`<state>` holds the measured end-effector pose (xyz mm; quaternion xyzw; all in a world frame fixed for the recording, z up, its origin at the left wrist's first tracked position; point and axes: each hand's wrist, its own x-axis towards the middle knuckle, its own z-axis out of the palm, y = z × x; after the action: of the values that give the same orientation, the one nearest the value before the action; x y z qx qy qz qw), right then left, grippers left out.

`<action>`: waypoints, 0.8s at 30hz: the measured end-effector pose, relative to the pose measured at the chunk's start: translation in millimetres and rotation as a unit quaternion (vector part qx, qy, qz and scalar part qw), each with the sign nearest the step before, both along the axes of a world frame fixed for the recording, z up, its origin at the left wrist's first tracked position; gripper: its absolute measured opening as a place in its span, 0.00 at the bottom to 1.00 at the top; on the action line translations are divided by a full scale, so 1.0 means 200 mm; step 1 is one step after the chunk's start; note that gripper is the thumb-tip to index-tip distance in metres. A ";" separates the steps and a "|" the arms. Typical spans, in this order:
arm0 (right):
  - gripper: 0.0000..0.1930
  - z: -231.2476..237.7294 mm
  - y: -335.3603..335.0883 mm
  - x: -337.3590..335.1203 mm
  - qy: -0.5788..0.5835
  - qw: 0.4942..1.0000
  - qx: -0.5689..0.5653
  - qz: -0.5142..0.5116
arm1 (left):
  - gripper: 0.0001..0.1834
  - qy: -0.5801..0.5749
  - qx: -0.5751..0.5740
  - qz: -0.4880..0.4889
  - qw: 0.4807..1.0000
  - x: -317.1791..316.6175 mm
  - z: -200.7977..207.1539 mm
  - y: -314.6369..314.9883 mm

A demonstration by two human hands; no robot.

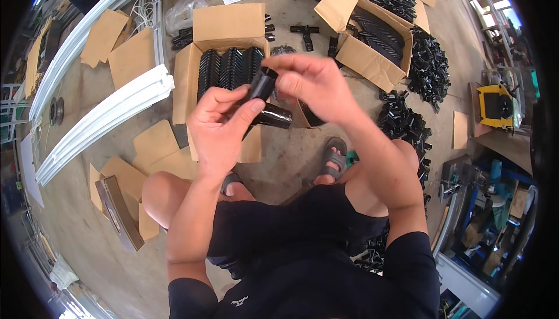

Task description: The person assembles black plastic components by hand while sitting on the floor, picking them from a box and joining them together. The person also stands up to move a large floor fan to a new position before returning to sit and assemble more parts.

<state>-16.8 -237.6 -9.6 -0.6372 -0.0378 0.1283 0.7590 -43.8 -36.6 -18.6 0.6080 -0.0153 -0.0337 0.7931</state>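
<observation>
In front of the open carton, my left hand (218, 124) grips a glossy black T-shaped pipe fitting (264, 89) between thumb and fingers. One arm of the fitting points up and right, with its round mouth showing; another sticks out to the right below. My right hand (311, 86) is at that upper mouth, index finger across the rim and thumb bent close beside it. Whatever its curled fingers pinch is hidden. Behind my hands, the cardboard box (182, 80) holds neat rows of black ribbed-looking fittings (230, 68).
A second open carton (372, 65) of black parts stands at far right. Heaps of loose black fittings (428, 65) run down my right side. One T-fitting (305, 34) lies on the floor ahead. White rails (110, 118) and cardboard flaps (154, 144) lie left; a yellow-black case (495, 108) sits right.
</observation>
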 end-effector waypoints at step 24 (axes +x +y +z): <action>0.17 -1.76 -0.06 0.85 0.083 0.672 -0.732 0.074 | 0.09 0.082 -0.222 0.118 0.965 0.16 0.15 0.17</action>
<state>154.0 -249.2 -362.2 -0.9705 0.0838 0.2230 0.0371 -12.5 -2.1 11.1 0.4098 0.1142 0.0146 0.9049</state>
